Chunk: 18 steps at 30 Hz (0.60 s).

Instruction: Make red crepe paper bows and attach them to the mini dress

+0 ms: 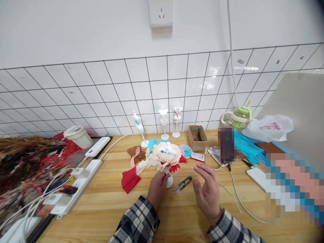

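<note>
My left hand (159,186) is closed around the lower part of a small white dress form (168,151), just above its round base. Cream ruffled fabric (158,155) circles the form, with red fabric (174,167) showing beneath it. My right hand (208,190) hovers to the right, fingers apart and holding nothing I can see. Between the hands lie thread snips (182,184) on the wooden table. A red fabric piece (131,179) rests left of the form, below a brown cloth (135,153).
Behind stand three miniature dress forms (164,121). To their right are a small cardboard box (197,138) and a dish of blue pieces (185,151). A power strip (78,189) with cables borders the left. A white phone (257,179) and green bottle (240,116) are right.
</note>
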Motion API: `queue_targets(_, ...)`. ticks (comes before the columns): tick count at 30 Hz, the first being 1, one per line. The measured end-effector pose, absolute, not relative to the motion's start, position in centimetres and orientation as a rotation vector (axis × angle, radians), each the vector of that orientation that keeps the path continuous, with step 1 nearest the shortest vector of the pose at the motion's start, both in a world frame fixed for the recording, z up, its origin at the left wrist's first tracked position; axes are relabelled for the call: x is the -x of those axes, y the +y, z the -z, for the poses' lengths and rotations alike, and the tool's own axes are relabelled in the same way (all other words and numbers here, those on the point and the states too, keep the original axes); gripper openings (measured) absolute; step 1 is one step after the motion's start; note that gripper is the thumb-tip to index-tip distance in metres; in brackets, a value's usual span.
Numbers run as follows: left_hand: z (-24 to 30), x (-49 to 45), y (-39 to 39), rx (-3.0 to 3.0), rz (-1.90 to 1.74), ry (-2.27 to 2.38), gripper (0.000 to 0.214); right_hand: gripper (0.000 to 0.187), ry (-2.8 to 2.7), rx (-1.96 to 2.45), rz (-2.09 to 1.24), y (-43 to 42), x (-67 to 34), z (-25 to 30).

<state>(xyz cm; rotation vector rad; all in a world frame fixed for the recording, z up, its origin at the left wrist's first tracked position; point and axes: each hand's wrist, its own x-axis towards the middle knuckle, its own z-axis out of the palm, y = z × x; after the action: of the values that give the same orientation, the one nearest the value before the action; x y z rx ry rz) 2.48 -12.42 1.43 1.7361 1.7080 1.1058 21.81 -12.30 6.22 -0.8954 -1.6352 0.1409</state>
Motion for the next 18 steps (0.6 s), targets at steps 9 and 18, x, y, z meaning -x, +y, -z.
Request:
queue_targets(9,-1.7,-2.5,-12.3,-1.792,-1.116,1.659,0.027,0.014,-1.992,0.811,-0.09,-9.7,-21.3,-18.0)
queue_targets(18,-1.4,-2.3,-12.6,-1.817,-1.117,1.639,0.03,0.013,-2.128,0.753,-0.364,-9.5,-21.0,-18.9)
